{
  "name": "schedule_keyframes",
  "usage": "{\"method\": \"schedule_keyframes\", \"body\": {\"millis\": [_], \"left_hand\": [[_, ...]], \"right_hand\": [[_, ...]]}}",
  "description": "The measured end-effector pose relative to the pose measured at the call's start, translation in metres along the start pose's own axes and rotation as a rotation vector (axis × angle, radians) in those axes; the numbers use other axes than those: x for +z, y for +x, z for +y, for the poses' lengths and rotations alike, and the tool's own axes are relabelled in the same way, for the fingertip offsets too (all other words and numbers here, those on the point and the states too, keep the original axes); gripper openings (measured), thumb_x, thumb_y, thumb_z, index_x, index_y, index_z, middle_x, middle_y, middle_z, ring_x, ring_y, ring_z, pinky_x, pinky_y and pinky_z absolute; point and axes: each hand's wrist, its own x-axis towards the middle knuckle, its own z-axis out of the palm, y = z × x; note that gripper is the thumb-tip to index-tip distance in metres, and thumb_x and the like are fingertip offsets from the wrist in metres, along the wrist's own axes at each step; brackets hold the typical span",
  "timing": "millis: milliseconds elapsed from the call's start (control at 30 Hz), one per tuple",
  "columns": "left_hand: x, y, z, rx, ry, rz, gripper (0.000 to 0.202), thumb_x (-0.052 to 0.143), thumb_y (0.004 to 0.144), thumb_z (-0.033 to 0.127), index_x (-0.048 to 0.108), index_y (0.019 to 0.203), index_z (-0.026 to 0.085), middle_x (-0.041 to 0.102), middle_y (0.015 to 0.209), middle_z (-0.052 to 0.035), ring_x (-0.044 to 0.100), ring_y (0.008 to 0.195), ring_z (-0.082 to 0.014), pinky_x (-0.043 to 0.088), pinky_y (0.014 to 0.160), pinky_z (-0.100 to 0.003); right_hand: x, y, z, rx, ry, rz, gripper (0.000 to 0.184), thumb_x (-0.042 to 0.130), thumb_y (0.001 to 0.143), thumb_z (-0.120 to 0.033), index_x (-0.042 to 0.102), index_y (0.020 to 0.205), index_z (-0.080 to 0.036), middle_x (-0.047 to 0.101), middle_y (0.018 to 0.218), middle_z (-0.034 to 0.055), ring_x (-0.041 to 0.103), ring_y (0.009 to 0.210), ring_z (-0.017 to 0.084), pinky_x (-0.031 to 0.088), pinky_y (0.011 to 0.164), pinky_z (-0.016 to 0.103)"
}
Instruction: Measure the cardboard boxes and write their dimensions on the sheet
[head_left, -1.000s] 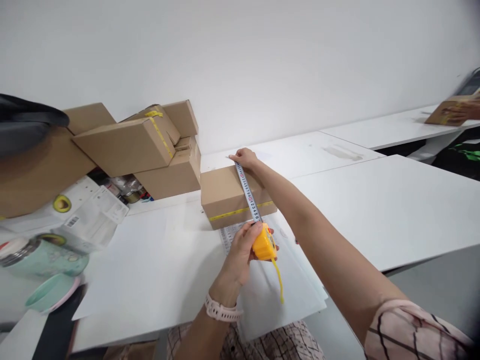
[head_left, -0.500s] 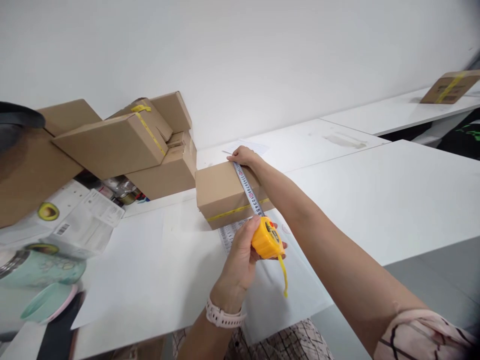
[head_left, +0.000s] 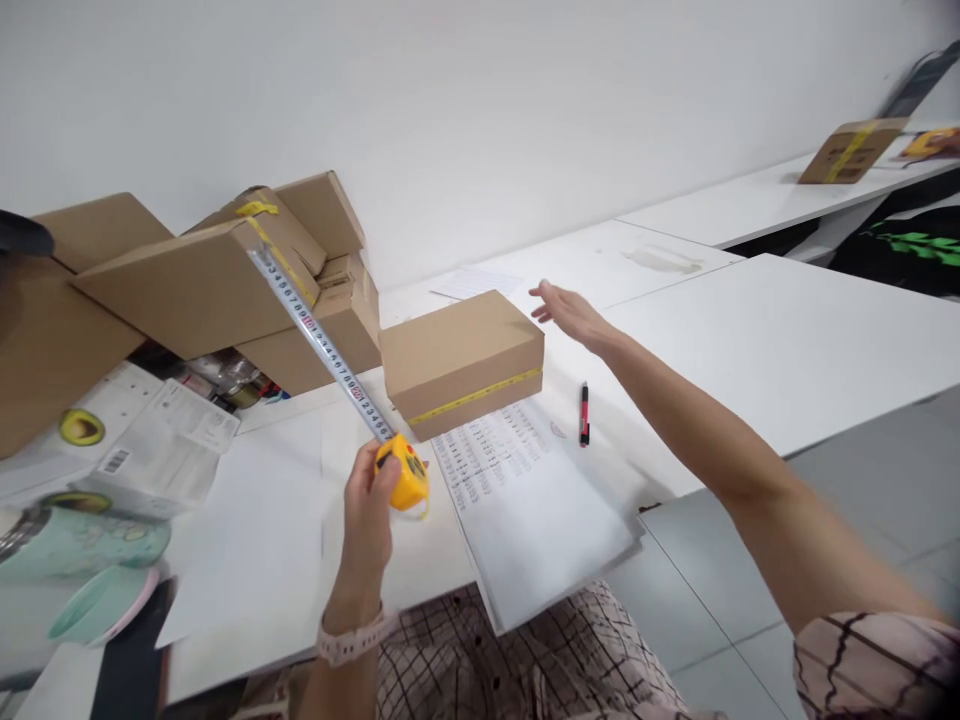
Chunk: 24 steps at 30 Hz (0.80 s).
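Note:
My left hand (head_left: 366, 515) is wrapped round a yellow tape measure (head_left: 403, 474). Its metal blade (head_left: 326, 345) sticks out up and to the left, in the air in front of the stacked cartons. A closed cardboard box (head_left: 463, 362) with a yellow tape strip along its side lies on the white table. To the right of that box, my right hand (head_left: 566, 308) hovers with fingers stretched out and nothing in it. Printed sheets (head_left: 517, 490) lie before the box, and a red and black pen (head_left: 584, 414) rests beside them.
Cardboard boxes (head_left: 195, 290) are piled at the left against the wall. Below them are a white avocado-print carton (head_left: 161, 440), a mint green bottle (head_left: 97, 540) and a mint green cup (head_left: 101, 605). Another taped box (head_left: 851, 152) stands on the far right table.
The tape measure has moved left, off the box, with its blade still out. My right hand has let go of the blade's end and moved right, opening. The pen has come into view.

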Motion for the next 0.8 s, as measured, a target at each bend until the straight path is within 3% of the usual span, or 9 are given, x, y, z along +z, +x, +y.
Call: {"method": "schedule_keyframes", "body": {"millis": [67,133,200,267,433,567,633,700,800], "left_hand": [[-0.009,0.015,-0.005,0.001,0.022,-0.005,0.052,0.081,0.071,0.053,0.062,0.107,0.021,0.071,0.096,-0.0017,0.075,0.08,-0.0239,0.059,0.068,-0.033],[-0.01,0.029,-0.003,0.018,0.038,-0.075,0.05,0.077,0.073,0.056,0.062,0.104,0.02,0.07,0.094,-0.0018,0.075,0.079,-0.0242,0.059,0.069,-0.033],[-0.006,0.039,0.007,0.051,0.05,-0.144,0.047,0.074,0.075,0.057,0.061,0.102,0.02,0.07,0.093,-0.002,0.075,0.08,-0.0246,0.059,0.069,-0.034],[-0.003,0.046,0.024,0.089,0.041,-0.167,0.044,0.071,0.077,0.055,0.059,0.101,0.02,0.07,0.097,-0.0021,0.075,0.08,-0.0244,0.06,0.07,-0.035],[-0.002,0.06,0.065,0.14,0.038,-0.207,0.047,0.068,0.079,0.055,0.058,0.109,0.02,0.07,0.103,-0.0036,0.074,0.078,-0.0243,0.062,0.069,-0.039],[0.005,0.067,0.079,0.13,0.056,-0.194,0.048,0.071,0.077,0.052,0.059,0.108,0.018,0.069,0.095,-0.0026,0.073,0.072,-0.0217,0.061,0.066,-0.036],[0.013,0.062,0.078,0.159,0.053,-0.16,0.046,0.074,0.075,0.051,0.06,0.104,0.019,0.069,0.091,-0.001,0.072,0.07,-0.0202,0.06,0.065,-0.033],[0.025,0.048,0.069,0.172,0.032,-0.17,0.044,0.077,0.073,0.049,0.059,0.101,0.02,0.069,0.091,-0.0002,0.072,0.07,-0.0196,0.058,0.065,-0.031],[0.048,0.018,0.042,0.061,-0.017,-0.307,0.044,0.079,0.073,0.049,0.061,0.101,0.021,0.07,0.093,-0.0023,0.072,0.072,-0.0204,0.057,0.064,-0.031]], "right_hand": [[0.0,-0.026,0.013,0.042,0.018,-0.081,0.071,0.032,0.101,-0.071,0.058,0.143,-0.019,0.074,0.121,0.0145,0.068,0.103,0.026,0.051,0.091,0.035],[0.004,-0.046,0.011,0.023,0.037,-0.16,0.068,0.032,0.101,-0.07,0.056,0.147,-0.026,0.069,0.135,0.011,0.066,0.112,0.026,0.051,0.091,0.035],[0.006,-0.055,-0.005,-0.041,-0.052,-0.171,0.062,0.037,0.101,-0.068,0.06,0.144,-0.03,0.064,0.143,0.0072,0.063,0.119,0.028,0.05,0.093,0.037],[0.005,-0.055,-0.029,-0.103,-0.237,-0.112,0.053,0.046,0.1,-0.063,0.064,0.138,-0.031,0.068,0.135,0.0073,0.063,0.117,0.03,0.048,0.094,0.04],[0.005,-0.035,-0.073,-0.128,-0.64,0.065,0.048,0.05,0.099,-0.059,0.068,0.123,-0.022,0.073,0.105,0.0139,0.065,0.096,0.033,0.045,0.087,0.045],[0.02,-0.006,-0.075,-0.267,-0.781,0.155,0.043,0.046,0.101,-0.052,0.069,0.11,-0.016,0.068,0.123,0.0212,0.057,0.116,0.04,0.043,0.094,0.05],[0.029,0.011,-0.072,-0.397,-0.758,0.13,0.033,0.044,0.102,-0.037,0.07,0.108,-0.017,0.064,0.134,0.0194,0.054,0.123,0.038,0.042,0.098,0.048],[0.04,0.026,-0.069,-0.441,-0.714,0.068,0.033,0.039,0.101,-0.025,0.07,0.109,-0.018,0.068,0.128,0.0159,0.058,0.117,0.033,0.041,0.1,0.044],[0.053,0.039,-0.067,-0.417,-0.666,0.078,0.04,0.031,0.101,-0.017,0.067,0.118,-0.02,0.074,0.114,0.0125,0.062,0.108,0.03,0.038,0.103,0.043]]}}
